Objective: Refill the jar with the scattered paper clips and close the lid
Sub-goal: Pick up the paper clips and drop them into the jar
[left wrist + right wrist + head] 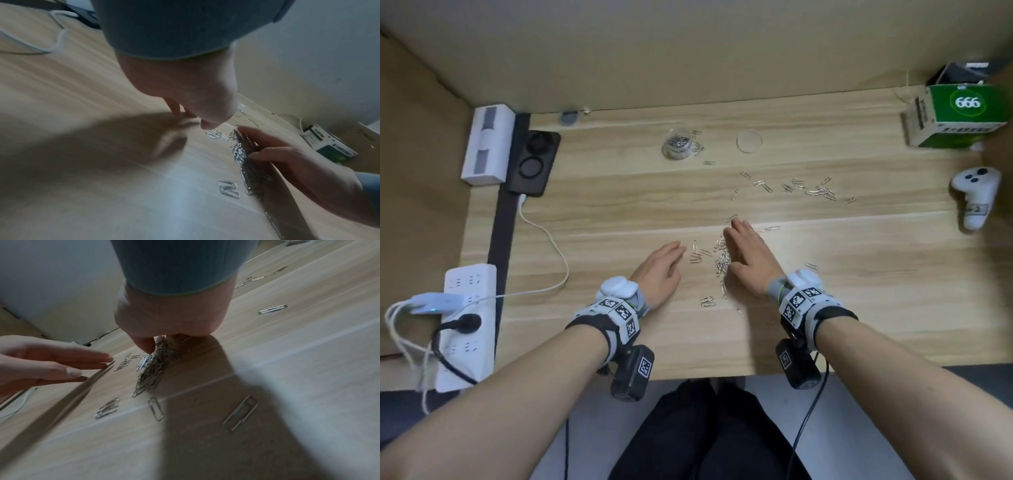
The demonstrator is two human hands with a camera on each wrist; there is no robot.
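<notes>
Neither hand grips anything: the left hand (659,267) lies with fingers straight and together, edge-on to the table (859,308), and the right hand (748,255) is likewise flat-fingered, its little-finger edge against a heap of paper clips (722,262). The heap sits between the two hands, touching the right one; the left fingertips (102,359) stop just short of a few loose clips (697,255) beside it. More clips (811,188) lie strewn farther back and to the right, well apart from the hands, and a couple lie nearer the front edge of the table.

Bare wood stretches between the hands and the jar (677,143), which stands upright and uncovered near the back wall, partly filled with clips, with several more lying just beside it. Its clear round lid (749,141) rests flat on the table to the right of the jar, apart from it.

At the far right stand a green box (959,116) and a white controller (975,195); a power strip (467,322) lies off the table's left edge.
</notes>
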